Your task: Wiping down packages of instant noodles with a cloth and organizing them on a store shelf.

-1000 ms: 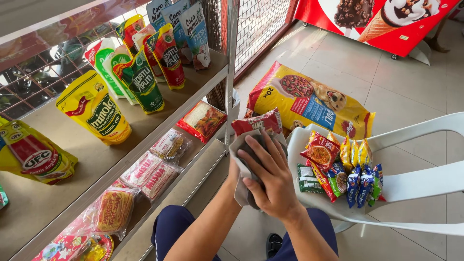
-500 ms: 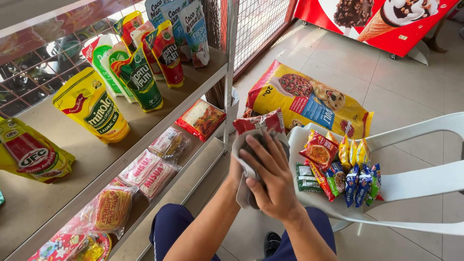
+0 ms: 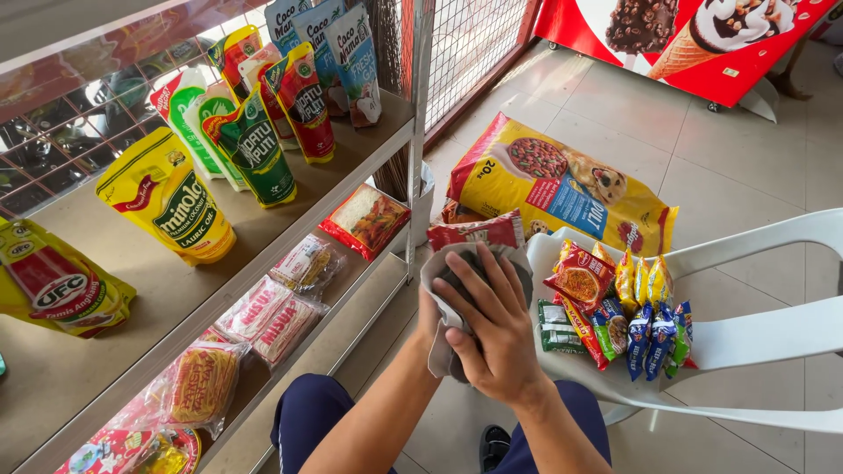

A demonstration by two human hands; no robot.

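**A soft grey cloth bunched between two hands**

Both hands hold a crumpled grey fabric cloth (image 3: 457, 281) in front of the person's body, between the metal shelf unit (image 3: 351, 189) and the white plastic chair (image 3: 746, 333). The right hand (image 3: 496, 329) lies on top of it, with the fingers (image 3: 479, 281) spread a little and pressed into the folds. The left hand (image 3: 432, 320) is mostly hidden under the cloth; only its edge shows, so I cannot tell exactly how its fingers are curled, but it seems to support the cloth from below.

The cloth looks light and very soft. It has no shape of its own and it hangs down in loose folds below the hands. It is probably not slippery and not fragile, so a firm squeeze cannot harm it. The best place to take hold is the thick bunched middle, because a grip at one corner lets the rest fall open.

On the chair seat, just beside the hands, lie small colourful snack packets (image 3: 615, 312). A large yellow pet food bag (image 3: 562, 184) rests on the tiled floor behind them.
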